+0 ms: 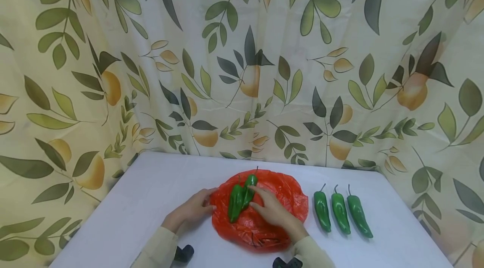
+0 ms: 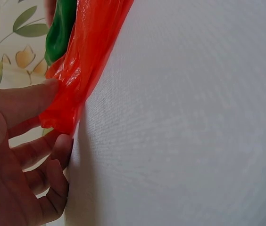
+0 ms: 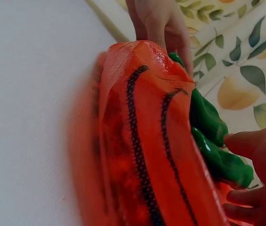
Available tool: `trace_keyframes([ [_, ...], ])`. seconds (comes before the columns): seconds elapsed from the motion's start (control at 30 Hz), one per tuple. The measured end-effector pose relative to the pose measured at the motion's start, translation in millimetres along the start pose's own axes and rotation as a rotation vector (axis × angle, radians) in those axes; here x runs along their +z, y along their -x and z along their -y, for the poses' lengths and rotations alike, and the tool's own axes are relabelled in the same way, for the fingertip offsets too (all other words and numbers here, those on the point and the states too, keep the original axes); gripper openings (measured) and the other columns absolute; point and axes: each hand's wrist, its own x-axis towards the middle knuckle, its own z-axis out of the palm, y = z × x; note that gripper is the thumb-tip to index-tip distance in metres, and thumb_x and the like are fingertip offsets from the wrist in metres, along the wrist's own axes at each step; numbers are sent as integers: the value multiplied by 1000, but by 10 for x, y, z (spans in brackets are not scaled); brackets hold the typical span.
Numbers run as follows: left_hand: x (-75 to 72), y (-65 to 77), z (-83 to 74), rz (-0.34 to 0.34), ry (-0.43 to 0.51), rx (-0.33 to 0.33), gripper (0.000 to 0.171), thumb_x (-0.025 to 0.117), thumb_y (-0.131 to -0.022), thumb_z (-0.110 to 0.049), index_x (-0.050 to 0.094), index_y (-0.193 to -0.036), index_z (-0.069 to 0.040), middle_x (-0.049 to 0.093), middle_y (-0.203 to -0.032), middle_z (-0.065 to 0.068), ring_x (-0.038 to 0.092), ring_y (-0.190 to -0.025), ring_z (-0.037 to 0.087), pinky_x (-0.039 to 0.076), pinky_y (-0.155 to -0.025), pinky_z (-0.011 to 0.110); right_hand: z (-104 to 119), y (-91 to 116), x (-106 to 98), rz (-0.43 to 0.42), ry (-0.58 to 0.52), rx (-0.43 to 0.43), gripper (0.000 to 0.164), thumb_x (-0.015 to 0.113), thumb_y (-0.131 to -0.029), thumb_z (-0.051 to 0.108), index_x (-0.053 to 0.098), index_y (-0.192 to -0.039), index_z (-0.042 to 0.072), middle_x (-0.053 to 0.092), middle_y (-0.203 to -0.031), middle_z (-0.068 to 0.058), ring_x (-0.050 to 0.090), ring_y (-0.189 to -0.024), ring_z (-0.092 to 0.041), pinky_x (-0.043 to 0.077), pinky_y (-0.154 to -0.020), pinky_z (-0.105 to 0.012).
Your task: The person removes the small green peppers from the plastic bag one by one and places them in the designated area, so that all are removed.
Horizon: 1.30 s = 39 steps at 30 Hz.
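Observation:
A crumpled red plastic bag (image 1: 280, 188) lies on the white table, with two green chili peppers (image 1: 235, 203) side by side on it. My left hand (image 1: 194, 207) pinches the bag's left edge; in the left wrist view its thumb (image 2: 34, 96) lies over the red film. My right hand (image 1: 274, 209) reaches over the bag and holds the right one of the two peppers, its fingertips at that pepper's side. In the right wrist view the lower pepper (image 3: 220, 162) sits between thumb and fingers. Dark print shows on the bag.
Three more green chili peppers (image 1: 340, 213) lie in a row to the right of the bag, stems pointing away. A leaf-and-fruit patterned curtain (image 1: 242, 70) hangs behind the white table (image 1: 170, 167) and along its sides.

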Motion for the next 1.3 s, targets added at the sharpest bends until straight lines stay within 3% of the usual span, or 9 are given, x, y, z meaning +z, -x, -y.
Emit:
trace_keyframes([
  [0.17, 4, -7, 10, -3, 1, -5, 62, 71, -94, -23, 48, -151, -19, 58, -134, 7, 54, -112, 21, 53, -97, 50, 14, -67, 6, 18, -30, 3, 55, 63, -100, 19, 45, -152, 17, 47, -154, -16, 39, -145, -44, 36, -111, -69],
  [0.73, 10, 18, -21, -11, 7, -11, 63, 71, -94, -23, 48, -151, -18, 59, -126, 5, 53, -107, 20, 54, -92, 46, 33, -237, 66, 33, 19, 38, 54, 62, -100, 16, 46, -151, 15, 53, -146, -18, 49, -133, -40, 42, -108, -68],
  [1.1, 5, 26, -20, -19, 11, -21, 63, 71, -94, -25, 47, -152, -17, 59, -136, 8, 55, -116, 23, 53, -99, 52, -50, -132, -5, -93, -41, 37, 49, 65, -98, 13, 51, -145, 13, 53, -144, -16, 49, -135, -40, 42, -109, -66],
  [1.3, 12, 32, -12, -23, 19, -28, 63, 71, -94, -25, 47, -152, -19, 59, -132, 5, 54, -114, 21, 54, -98, 51, -31, -5, -98, -117, -42, 85, 46, 66, -97, 12, 53, -141, 17, 53, -145, -14, 49, -136, -38, 46, -107, -62],
])
